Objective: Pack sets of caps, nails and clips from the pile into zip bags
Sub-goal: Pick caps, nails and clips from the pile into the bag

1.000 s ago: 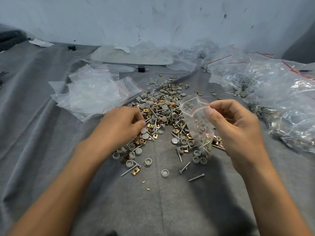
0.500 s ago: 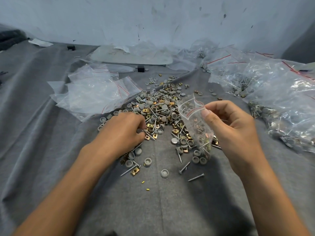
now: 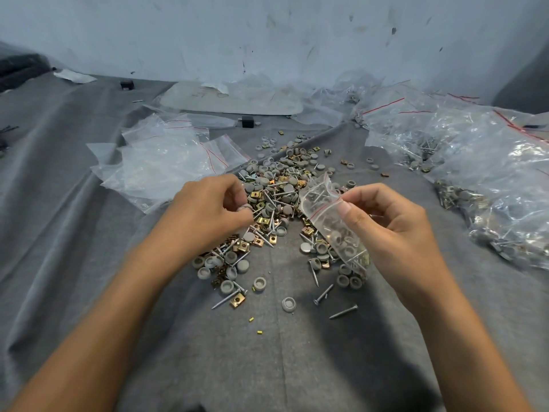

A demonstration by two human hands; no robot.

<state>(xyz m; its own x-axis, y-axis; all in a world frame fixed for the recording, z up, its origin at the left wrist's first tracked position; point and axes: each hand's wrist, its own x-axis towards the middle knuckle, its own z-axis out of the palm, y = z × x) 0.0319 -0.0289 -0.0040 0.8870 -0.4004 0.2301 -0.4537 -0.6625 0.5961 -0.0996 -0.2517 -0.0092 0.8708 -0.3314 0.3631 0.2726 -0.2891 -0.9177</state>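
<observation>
we worked over a creased grey felt cloth [image 3: 89, 263] that carried the loose pile of grey plastic caps, steel nails and brass square clips [image 3: 276, 185]. right of the pile sat a heap of filled clear zip bags with red seal lines [image 3: 490, 179]. left of the pile lay a stack of empty clear zip bags [image 3: 160, 168]. our right hand [image 3: 395, 233] hovered over the pile's right edge, thumb and fingers pinching the mouth of a small clear zip bag [image 3: 329, 221]. the bag hung tilted with caps, nails and clips in its lower end. our left hand [image 3: 205, 215] sat over the pile's left edge, fingers curled, fingertips pinching what looked like one small grey round cap [image 3: 244, 207].
</observation>
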